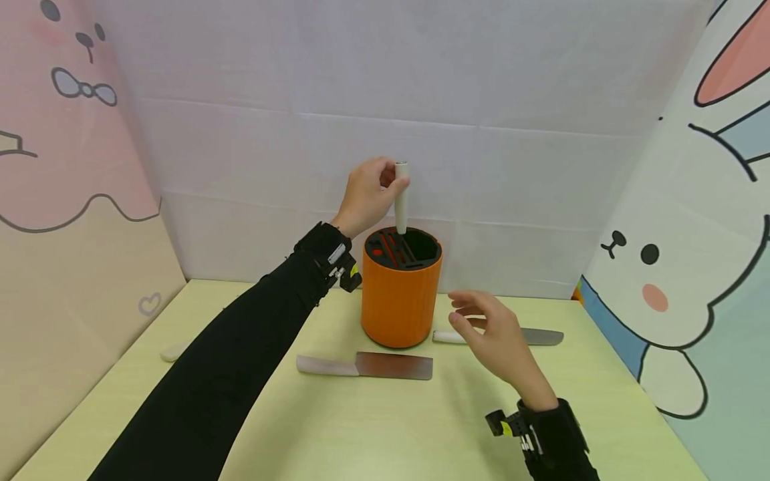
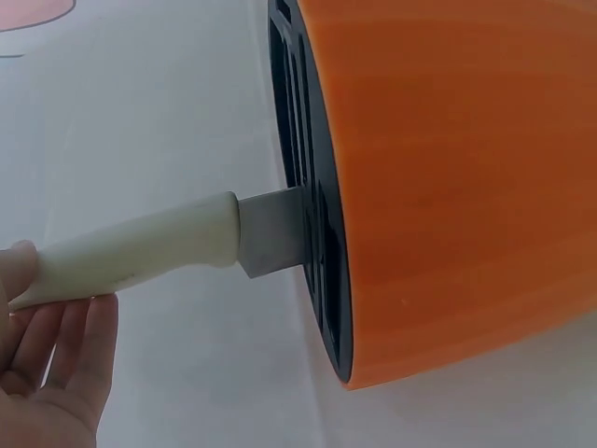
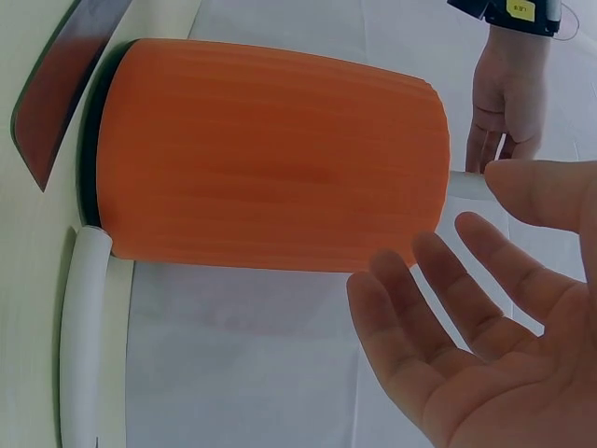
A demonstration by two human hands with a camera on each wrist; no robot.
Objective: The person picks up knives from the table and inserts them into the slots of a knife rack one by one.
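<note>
My left hand (image 1: 368, 194) pinches the white handle of a knife (image 1: 401, 200) above an orange knife block (image 1: 400, 304). In the left wrist view, the knife's blade (image 2: 272, 231) is mostly inside a slot of the block's black top (image 2: 322, 224), with a short stretch still showing. My right hand (image 1: 490, 334) hovers to the right of the block with its fingers loosely bent and nothing in them. Below and behind that hand lies another knife (image 1: 544, 337), its white handle toward the block. A cleaver (image 1: 394, 366) lies flat in front of the block.
Far left on the pale table (image 1: 337, 427), a white handle end (image 1: 173, 352) shows, the rest hidden by my left sleeve. A white cloth (image 1: 271, 160) hangs behind the block. Cartoon-printed panels (image 1: 674, 280) stand at both sides.
</note>
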